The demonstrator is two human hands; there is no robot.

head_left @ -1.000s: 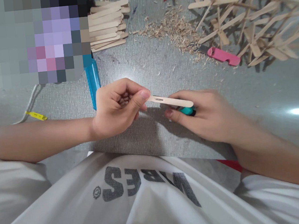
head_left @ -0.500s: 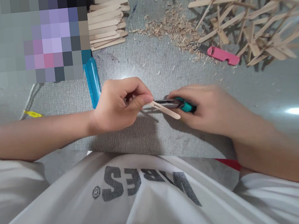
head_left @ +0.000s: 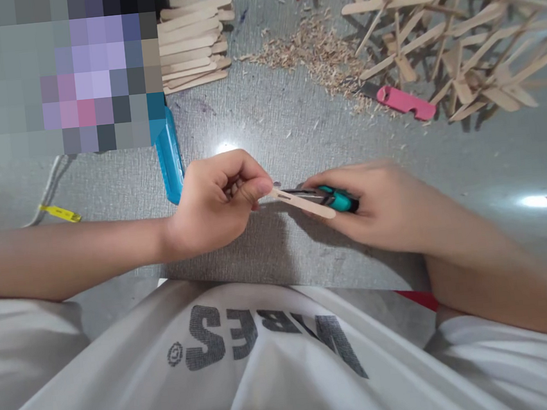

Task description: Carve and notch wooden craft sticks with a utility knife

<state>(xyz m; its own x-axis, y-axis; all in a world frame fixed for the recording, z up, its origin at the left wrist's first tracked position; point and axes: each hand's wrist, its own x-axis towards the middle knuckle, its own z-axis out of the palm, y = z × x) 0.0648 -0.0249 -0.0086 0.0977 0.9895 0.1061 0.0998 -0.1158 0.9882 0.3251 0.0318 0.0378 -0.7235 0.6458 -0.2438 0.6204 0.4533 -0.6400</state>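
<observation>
My left hand (head_left: pixel 227 200) pinches one end of a wooden craft stick (head_left: pixel 310 206) between thumb and fingertips. A short narrow slot shows in the stick near that pinched end. My right hand (head_left: pixel 375 205) is wrapped round the teal and black handles of a pair of pliers (head_left: pixel 333 198). The metal jaws point left and lie right behind the stick, close to the slot; whether they bite the wood I cannot tell. Both hands are just above the grey table, in front of the white shirt.
Behind my left hand are a stack of craft sticks (head_left: pixel 195 45) and a blue tray (head_left: pixel 169 160). Wood shavings (head_left: pixel 314 49), a pink-handled knife (head_left: pixel 406 102) and a heap of joined sticks (head_left: pixel 461 39) lie at the back right. A yellow-tagged cable (head_left: pixel 61 213) runs at left.
My left hand has shifted slightly left and down with the stick, and more of the stick's length shows past the plier jaws. The pliers stay in my right hand.
</observation>
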